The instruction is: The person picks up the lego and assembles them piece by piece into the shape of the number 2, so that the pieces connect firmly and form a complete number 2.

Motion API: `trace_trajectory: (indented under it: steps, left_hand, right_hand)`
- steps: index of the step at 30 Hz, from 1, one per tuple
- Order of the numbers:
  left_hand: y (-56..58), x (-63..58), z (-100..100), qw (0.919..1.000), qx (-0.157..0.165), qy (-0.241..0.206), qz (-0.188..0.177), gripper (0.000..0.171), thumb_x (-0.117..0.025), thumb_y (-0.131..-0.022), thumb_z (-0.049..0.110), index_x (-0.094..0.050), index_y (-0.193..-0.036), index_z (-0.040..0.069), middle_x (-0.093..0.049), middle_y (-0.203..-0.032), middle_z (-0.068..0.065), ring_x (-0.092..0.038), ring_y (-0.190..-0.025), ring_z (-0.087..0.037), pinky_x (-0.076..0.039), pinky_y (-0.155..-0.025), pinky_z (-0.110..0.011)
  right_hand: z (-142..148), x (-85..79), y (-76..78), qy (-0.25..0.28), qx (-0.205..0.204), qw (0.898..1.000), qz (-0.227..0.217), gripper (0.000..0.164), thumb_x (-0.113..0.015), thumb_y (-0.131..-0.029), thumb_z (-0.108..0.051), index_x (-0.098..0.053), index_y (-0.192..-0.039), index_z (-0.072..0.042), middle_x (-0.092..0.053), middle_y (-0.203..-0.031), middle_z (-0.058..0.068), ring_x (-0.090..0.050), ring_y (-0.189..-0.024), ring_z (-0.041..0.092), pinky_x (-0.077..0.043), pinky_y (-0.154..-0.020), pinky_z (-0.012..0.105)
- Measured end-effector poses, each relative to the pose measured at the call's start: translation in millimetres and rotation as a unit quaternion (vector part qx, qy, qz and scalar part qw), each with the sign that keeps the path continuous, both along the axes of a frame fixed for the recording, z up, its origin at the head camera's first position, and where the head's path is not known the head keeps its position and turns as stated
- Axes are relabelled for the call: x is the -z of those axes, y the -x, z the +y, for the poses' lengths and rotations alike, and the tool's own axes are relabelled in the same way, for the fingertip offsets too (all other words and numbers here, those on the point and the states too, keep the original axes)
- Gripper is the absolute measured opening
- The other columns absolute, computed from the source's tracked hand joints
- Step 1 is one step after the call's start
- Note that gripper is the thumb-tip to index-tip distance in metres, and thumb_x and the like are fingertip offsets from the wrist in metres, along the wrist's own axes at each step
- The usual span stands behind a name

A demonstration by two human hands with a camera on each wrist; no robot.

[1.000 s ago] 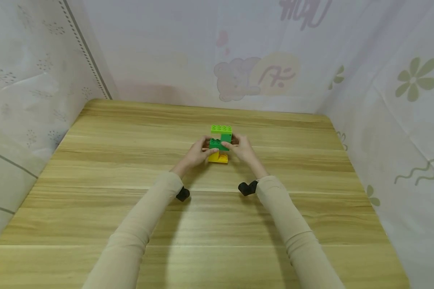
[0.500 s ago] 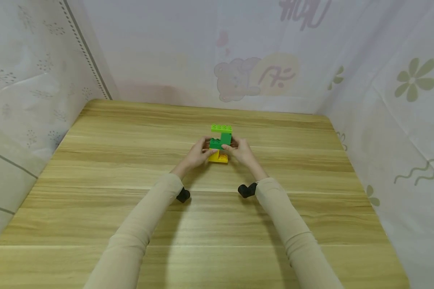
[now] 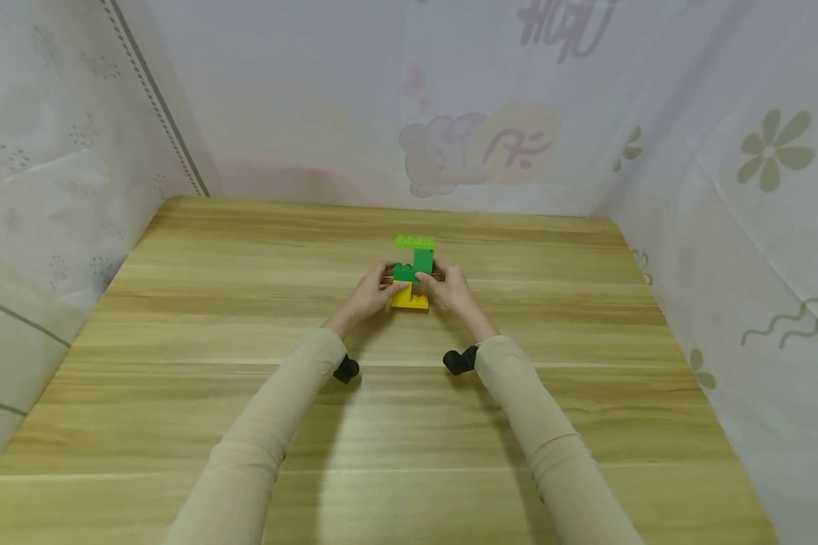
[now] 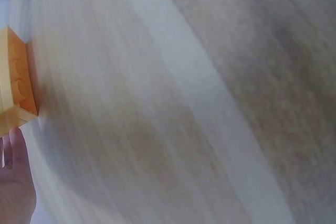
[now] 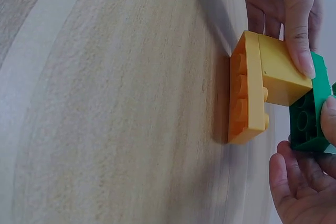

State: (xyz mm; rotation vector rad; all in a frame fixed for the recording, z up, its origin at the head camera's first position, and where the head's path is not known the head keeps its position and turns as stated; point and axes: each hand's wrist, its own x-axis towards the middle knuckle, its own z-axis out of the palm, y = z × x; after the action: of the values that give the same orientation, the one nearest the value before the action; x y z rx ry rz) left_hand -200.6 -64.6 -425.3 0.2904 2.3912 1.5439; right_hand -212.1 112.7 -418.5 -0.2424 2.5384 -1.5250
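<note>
A stepped stack of toy building bricks stands between both hands near the middle of the table. At its bottom lies a flat orange-yellow brick (image 5: 247,90), with a yellow brick (image 5: 283,69) joined to one end. Above them come a dark green brick (image 5: 315,114), a taller green brick (image 3: 423,261) and, topmost, a light green brick (image 3: 415,243) that juts leftward. My left hand (image 3: 370,294) grips the yellow brick from the left, its thumb on the front. From the right, my right hand (image 3: 453,288) pinches the dark green brick. Fingers behind the stack are partly hidden.
The wooden table (image 3: 245,424) has rounded back corners. A pale printed cloth (image 3: 300,98) hangs behind it and along both sides. Black devices are strapped at the left wrist (image 3: 346,369) and the right wrist (image 3: 460,361).
My right thumb has slid slightly down the stack, uncovering more of the taller green brick. Both hands keep their hold, and the head view has shifted a little.
</note>
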Motion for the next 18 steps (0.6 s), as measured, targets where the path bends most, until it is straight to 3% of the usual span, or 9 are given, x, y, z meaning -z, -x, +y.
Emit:
trace_trajectory:
  steps: [18]
  left_hand:
    - [5.7,3.0,-0.8,0.9998,-0.004,0.018,-0.01,0.057,-0.049,-0.094,0.03,-0.028,-0.139,0.001,-0.04,-0.139,-0.018,-0.04,-0.126,-0.034,-0.037,-0.105,-0.043]
  right_hand:
    - [-2.7,5.0,4.8,-0.019,0.008,1.0,0.013,0.037,-0.053,-0.092,-0.025,-0.056,-0.12,-0.001,-0.062,-0.115,0.018,-0.057,-0.109,0.027,-0.046,-0.096,0.037]
